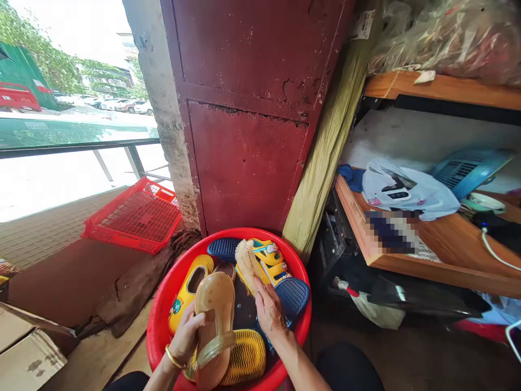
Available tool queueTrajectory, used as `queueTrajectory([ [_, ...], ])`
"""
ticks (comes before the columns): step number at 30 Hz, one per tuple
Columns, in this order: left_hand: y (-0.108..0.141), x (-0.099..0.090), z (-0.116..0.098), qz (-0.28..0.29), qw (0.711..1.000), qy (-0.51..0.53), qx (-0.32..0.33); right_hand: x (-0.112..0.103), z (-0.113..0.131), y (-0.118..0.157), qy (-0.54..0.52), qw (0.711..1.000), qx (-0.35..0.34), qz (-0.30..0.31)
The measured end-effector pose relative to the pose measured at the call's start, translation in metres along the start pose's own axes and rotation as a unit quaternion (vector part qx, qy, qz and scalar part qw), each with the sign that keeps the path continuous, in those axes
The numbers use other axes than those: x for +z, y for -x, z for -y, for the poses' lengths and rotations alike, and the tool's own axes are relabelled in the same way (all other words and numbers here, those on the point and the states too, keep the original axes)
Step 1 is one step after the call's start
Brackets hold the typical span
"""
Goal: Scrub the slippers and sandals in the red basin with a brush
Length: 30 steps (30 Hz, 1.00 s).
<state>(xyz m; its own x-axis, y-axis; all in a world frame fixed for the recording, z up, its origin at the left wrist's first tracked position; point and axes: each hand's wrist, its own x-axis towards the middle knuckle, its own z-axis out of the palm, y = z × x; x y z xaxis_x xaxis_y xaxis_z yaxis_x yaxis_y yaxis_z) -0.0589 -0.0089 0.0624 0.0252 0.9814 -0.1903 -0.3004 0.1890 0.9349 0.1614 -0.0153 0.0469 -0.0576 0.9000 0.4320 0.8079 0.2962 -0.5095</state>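
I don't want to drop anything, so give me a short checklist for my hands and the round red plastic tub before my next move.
1. Left hand gripping the beige sandal with a translucent strap: ok.
2. Right hand holding the brush with pale bristles: ok.
3. Bristles against the sandal: not ok, they are apart.
4. Yellow ridged shoe sole inside the tub: ok.
5. Water level in the tub: cannot tell, shoes cover most of the inside.

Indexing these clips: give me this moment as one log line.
left hand: holds sandal | right hand: holds brush | brush/sandal: apart | red tub: yellow shoes, blue shoes inside
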Motion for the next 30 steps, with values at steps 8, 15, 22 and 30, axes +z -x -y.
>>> queueTrajectory([
  [8, -0.001, -0.003, 0.001, 0.000, 0.997, -0.045, 0.064, -0.053, 0.040, -0.001, -0.040, 0.985, -0.120, 0.116],
  [15, -0.007, -0.004, -0.001, -0.042, 0.998, 0.033, 0.037, -0.050, -0.004, 0.037, -0.018, 0.979, -0.074, 0.190],
  [22, 0.007, 0.021, -0.016, 0.013, 0.995, -0.033, 0.094, -0.061, 0.010, 0.025, -0.009, 0.982, -0.116, 0.149],
  [30, 0.016, 0.029, -0.008, 0.133, 0.983, -0.071, 0.104, -0.090, 0.055, -0.034, 0.054, 0.968, -0.167, 0.182],
])
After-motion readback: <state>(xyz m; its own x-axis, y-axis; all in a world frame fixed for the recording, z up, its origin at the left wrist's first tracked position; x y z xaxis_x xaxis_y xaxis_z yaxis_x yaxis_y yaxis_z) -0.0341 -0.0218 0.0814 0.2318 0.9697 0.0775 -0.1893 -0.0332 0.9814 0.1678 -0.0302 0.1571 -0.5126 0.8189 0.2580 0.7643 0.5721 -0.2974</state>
